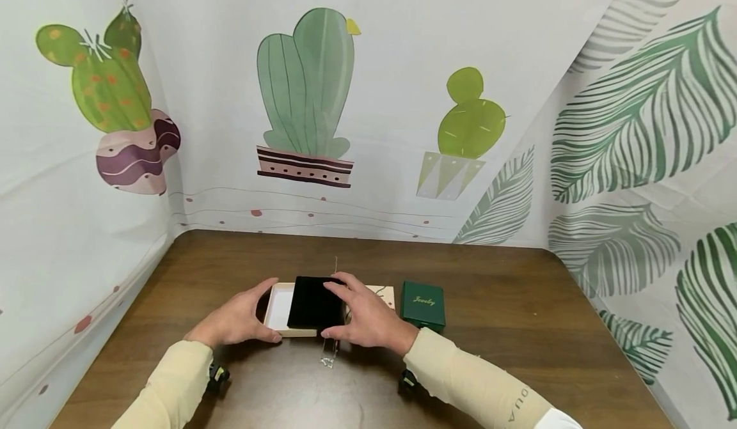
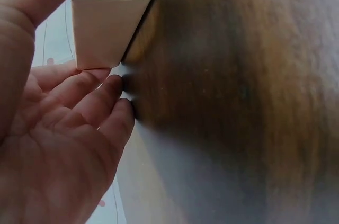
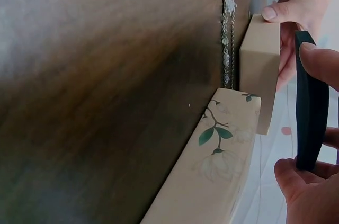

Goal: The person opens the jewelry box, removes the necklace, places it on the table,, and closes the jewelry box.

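My left hand point(image 1: 235, 317) grips the left end of an open cream box point(image 1: 279, 306), thumb at the near corner and a finger at the far one. In the left wrist view the other fingertips lie near the box's side. My right hand point(image 1: 373, 317) holds a flat black jewelry pad point(image 1: 313, 303) by its edges, tilted over the box's right part. The right wrist view shows this pad point(image 3: 311, 113) apart from the box. A silver chain necklace point(image 3: 226, 49) lies on the table, between the box and a cream flower-printed lid point(image 3: 212, 150). My right hand partly hides the lid in the head view.
A dark green box point(image 1: 423, 304) with gold "Jewelry" lettering stands to the right of my right hand. The brown wooden table point(image 1: 507, 352) ends at a white cloth backdrop point(image 1: 391, 96) with printed cacti and leaves.
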`<state>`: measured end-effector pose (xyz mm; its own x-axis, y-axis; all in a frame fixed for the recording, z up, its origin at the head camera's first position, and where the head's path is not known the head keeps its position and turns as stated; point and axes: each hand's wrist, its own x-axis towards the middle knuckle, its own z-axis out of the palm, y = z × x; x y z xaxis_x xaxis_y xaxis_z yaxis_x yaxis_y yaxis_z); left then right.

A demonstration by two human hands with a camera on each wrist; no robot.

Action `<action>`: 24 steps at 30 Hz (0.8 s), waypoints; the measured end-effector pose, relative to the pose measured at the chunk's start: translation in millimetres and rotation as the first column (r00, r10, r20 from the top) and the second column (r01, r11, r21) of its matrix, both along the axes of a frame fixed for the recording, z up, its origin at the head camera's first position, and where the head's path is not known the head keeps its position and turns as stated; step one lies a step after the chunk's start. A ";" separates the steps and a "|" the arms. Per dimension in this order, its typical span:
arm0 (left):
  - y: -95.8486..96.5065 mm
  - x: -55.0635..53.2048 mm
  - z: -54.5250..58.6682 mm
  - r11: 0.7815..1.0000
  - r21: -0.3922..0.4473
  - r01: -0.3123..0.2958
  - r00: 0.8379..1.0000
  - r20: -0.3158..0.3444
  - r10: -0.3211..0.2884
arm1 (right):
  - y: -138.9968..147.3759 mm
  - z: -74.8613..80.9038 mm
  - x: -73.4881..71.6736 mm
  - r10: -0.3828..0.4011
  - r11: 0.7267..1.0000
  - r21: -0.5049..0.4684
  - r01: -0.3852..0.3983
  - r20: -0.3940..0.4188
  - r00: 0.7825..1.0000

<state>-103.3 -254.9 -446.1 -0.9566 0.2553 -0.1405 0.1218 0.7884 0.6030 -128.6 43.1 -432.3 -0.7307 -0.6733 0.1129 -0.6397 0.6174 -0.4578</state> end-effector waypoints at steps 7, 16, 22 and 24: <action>-1.9 -1.1 -1.6 1.000 0.014 0.004 1.000 0.006 -0.004 | -2.4 1.5 -2.3 0.015 1.000 -0.001 -0.015 0.011 1.000; -2.9 -1.2 -1.2 0.999 0.041 -0.010 1.000 0.010 0.009 | -8.7 3.9 -4.3 0.022 1.000 0.012 -0.022 0.006 1.000; -2.5 -1.8 0.3 0.999 0.048 -0.008 1.000 0.018 0.007 | -13.3 4.6 -5.6 0.015 1.000 0.019 -0.015 0.007 1.000; -1.9 -2.2 0.1 0.999 0.046 -0.007 1.000 0.020 0.006 | -14.7 4.3 -6.1 0.012 1.000 0.022 -0.013 0.004 1.000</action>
